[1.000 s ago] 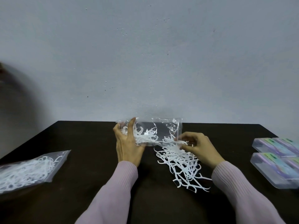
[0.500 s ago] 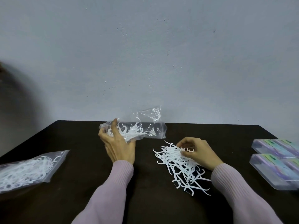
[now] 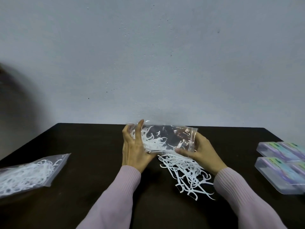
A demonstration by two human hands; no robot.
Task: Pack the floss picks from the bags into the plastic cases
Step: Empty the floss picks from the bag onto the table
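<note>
The clear bag [image 3: 165,139] is held between both hands just above the counter [image 3: 92,146]. The left hand [image 3: 134,149] is curled round its closed left end, where the last floss picks [image 3: 152,142] are bunched. The right hand [image 3: 200,150] grips the other end at the zip edge, the thumb lying along the lower side.

The long axis of the bag runs left to right, nearly level, so the mouth points toward the right hand. The picks inside lie on the left, far from the mouth. It is judged that the left end must be lifted for them to slide out.

Directly below, a loose pile of picks [image 3: 186,174] is spread on the counter. The plastic cases [image 3: 282,166] stand well apart at the right edge, nearer to the right hand, lids shut as far as can be seen. A second, full bag [image 3: 31,172] lies far left.
</note>
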